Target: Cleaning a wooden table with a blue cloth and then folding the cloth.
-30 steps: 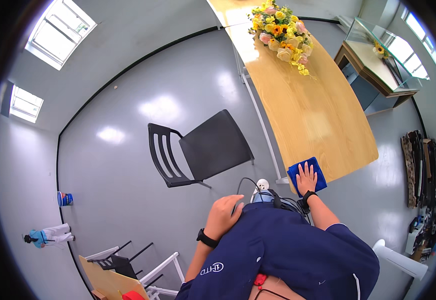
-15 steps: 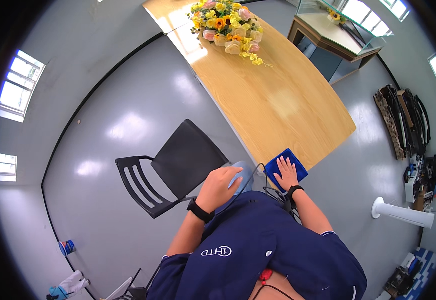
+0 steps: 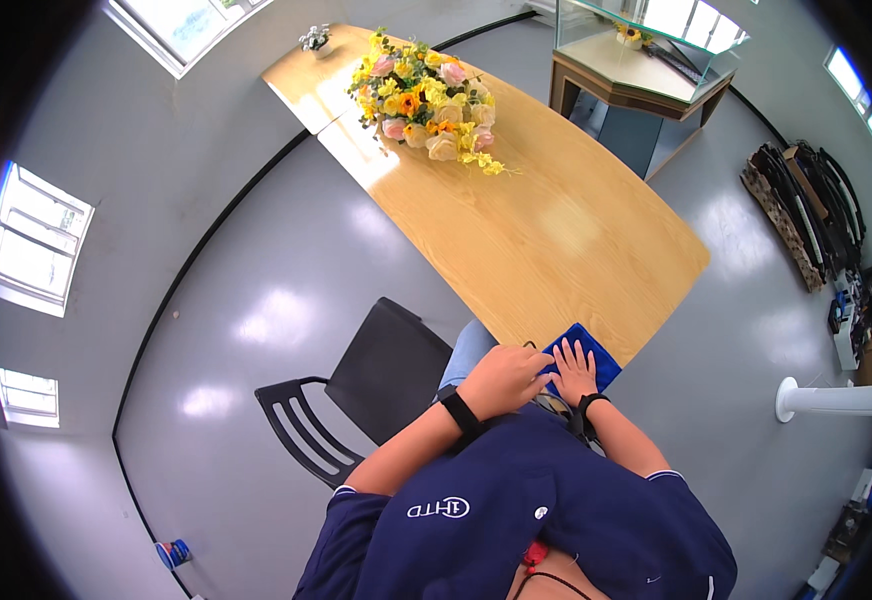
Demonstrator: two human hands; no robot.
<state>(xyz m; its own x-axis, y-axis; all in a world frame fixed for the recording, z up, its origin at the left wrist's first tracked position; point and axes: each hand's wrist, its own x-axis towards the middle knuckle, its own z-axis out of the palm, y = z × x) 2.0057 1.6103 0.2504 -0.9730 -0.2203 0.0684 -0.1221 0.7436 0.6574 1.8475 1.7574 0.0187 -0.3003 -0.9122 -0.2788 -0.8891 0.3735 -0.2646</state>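
A folded blue cloth point(image 3: 606, 369) lies on the near right end of the wooden table point(image 3: 556, 235). My right hand point(image 3: 575, 374) rests flat on it with the fingers spread, covering its middle. From the left, my left hand point(image 3: 508, 380) reaches to the cloth's left edge, close beside the right hand. Its fingers are loosely bent, with thumb and fingertips apart, and nothing shows in it. Whether its fingertips touch the cloth, I cannot tell. A dark cable point(image 3: 529, 345) shows just past the left hand, mostly hidden by it.
A black chair point(image 3: 381, 370) stands left of the table. Artificial flowers point(image 3: 426, 105) and a small potted plant point(image 3: 316, 42) sit toward the table's far end. Beyond are a glass display case point(image 3: 646, 60), and at right a white column-shaped device point(image 3: 836, 400) and a dark pile point(image 3: 806, 215).
My left hand has moved right, from beside the chair to the cloth's left edge. The right hand stays flat on the cloth. The whole view has shifted slightly.
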